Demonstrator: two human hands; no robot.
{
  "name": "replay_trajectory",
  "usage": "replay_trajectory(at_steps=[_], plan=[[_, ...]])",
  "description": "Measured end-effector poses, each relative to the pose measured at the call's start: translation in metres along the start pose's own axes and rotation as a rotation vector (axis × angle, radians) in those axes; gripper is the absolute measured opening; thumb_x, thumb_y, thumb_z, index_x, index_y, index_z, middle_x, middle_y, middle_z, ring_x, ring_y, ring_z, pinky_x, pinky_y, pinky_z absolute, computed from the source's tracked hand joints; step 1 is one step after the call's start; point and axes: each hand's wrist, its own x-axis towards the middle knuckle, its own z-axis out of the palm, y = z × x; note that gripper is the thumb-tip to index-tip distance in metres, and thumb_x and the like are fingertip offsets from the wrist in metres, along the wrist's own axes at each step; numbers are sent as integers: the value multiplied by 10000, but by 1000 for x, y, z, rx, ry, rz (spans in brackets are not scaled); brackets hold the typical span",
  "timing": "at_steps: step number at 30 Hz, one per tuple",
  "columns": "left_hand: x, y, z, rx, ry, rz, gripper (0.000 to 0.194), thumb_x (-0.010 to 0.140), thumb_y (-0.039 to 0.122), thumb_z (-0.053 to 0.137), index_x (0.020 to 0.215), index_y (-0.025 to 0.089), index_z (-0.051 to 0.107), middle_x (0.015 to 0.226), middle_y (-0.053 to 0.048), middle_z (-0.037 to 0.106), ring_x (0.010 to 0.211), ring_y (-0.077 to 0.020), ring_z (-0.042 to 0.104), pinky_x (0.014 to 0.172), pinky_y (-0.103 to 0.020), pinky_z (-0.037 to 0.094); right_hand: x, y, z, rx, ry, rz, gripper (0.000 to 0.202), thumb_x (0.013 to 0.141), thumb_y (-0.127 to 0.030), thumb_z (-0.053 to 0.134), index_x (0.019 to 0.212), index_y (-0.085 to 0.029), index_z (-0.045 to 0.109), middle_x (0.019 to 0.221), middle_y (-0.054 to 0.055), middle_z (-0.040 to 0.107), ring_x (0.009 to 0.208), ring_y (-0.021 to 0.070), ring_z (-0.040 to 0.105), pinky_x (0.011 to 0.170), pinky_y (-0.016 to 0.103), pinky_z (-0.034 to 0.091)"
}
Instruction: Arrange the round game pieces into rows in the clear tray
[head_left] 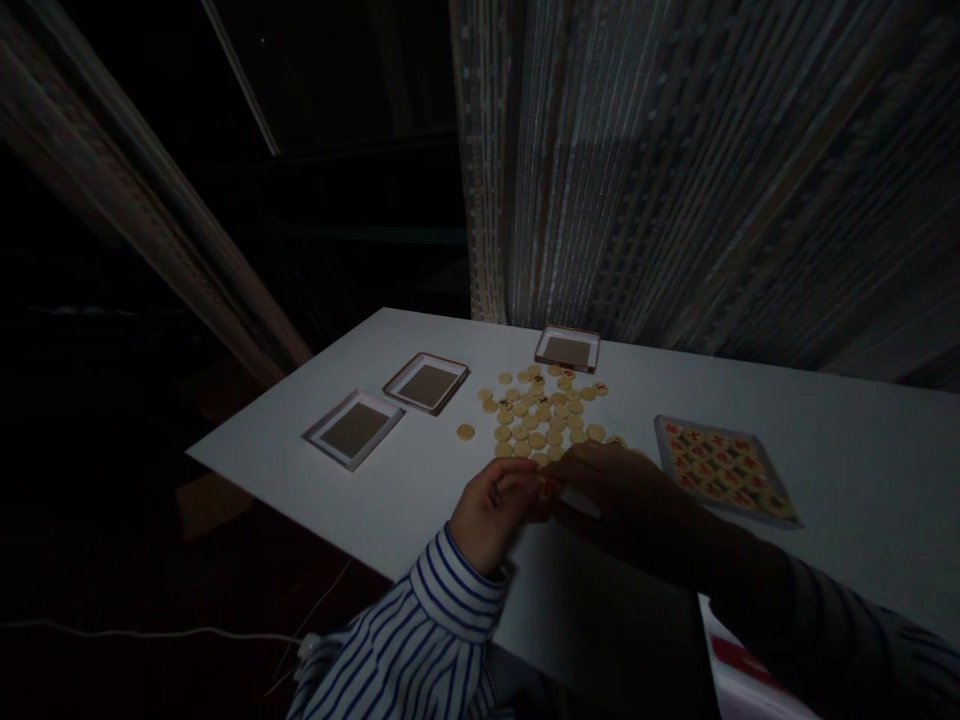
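Many round wooden pieces [535, 440] lie loosely on the white table, a few with red or dark marks facing up. Just in front of them my left hand [495, 505] has its fingers curled together near a red-marked piece [550, 488]. My right hand [600, 485], in shadow, meets it there, its fingers bent down around the same piece. The fingertips of both hands are dim and overlap. A single piece [465, 432] lies apart to the left of the group.
At right, a shallow tray [660, 445] holds rows of red-marked pieces. Two box parts [352, 430] [426, 383] lie at left and another box part [568, 350] at the back edge. String curtains [570, 180] hang behind the white table [300, 365].
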Motion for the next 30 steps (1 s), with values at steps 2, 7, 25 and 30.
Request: replay_trajectory(at_steps=[2, 7, 25, 30], plan=[[-2, 1, -5, 80, 31, 72, 433, 570, 372, 777, 876, 141, 574, 749, -39, 674, 665, -139, 631, 639, -263, 507, 0, -1, -3, 29, -7, 26, 153, 852, -242, 465, 876, -164, 594, 752, 53, 607, 689, 155, 526, 616, 278, 372], [-7, -1, -31, 462, 239, 352, 292, 685, 301, 668, 925, 154, 589, 847, -67, 685, 800, -158, 636, 782, -305, 491, -4, -1, -3, -16, -97, 130, 193, 861, -247, 422, 870, -161, 595, 796, 63, 620, 746, 167, 544, 652, 289, 365], [2, -11, -47, 952, 372, 585, 207, 798, 271, 510, 931, 159, 623, 910, -94, 669, 865, -200, 616, 822, -359, 478, -3, 15, 0, -89, -320, 172, 244, 861, -332, 454, 868, -148, 615, 886, 95, 633, 802, 192, 581, 669, 299, 388], [27, 13, -22, 1055, 263, 668, 199, 822, 232, 488, 968, 181, 613, 956, -80, 654, 922, -200, 592, 854, -367, 466, -9, 68, -30, -104, -309, 277, 173, 835, -214, 474, 899, -147, 621, 866, 87, 652, 743, 163, 588, 644, 271, 396]])
